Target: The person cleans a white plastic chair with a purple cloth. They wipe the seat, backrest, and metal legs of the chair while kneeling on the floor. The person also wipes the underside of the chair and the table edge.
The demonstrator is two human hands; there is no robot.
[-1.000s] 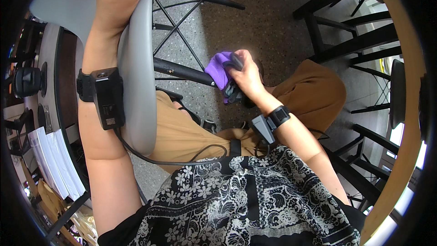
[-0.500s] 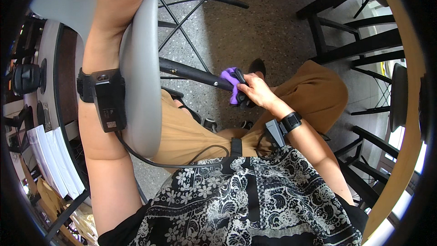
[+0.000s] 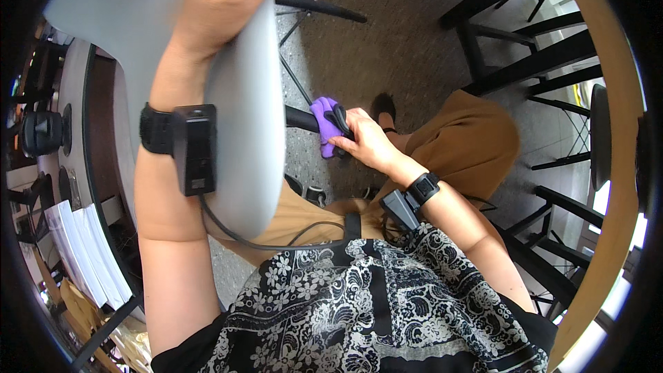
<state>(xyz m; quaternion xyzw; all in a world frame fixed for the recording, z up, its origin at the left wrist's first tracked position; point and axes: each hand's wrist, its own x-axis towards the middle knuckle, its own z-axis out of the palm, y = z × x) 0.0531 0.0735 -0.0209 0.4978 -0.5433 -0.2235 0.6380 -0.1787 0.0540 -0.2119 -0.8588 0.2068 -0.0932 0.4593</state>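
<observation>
A grey moulded chair (image 3: 254, 145) with black legs is tipped on its side in front of me. Near the top of the view, my left hand (image 3: 219, 3) grips the rim of its shell; some of its fingers are cut off by the upper edge. My right hand (image 3: 369, 139) is closed round a purple cloth (image 3: 323, 121) with black parts bunched beside it. That cloth is pressed round the end of one black chair leg (image 3: 299, 118). The shell hides the rest of this leg.
To the left stands a desk (image 3: 79, 117) with a stack of white papers (image 3: 88, 255). Black chair or stool frames (image 3: 518, 62) and a pale wooden table edge (image 3: 618, 235) lie to the right. A black cable (image 3: 248, 243) runs from my left wrist across my lap.
The chair has swung to the right and its shell covers more of the leg. My left hand moved right with it. My right hand and the cloth shifted slightly left.
</observation>
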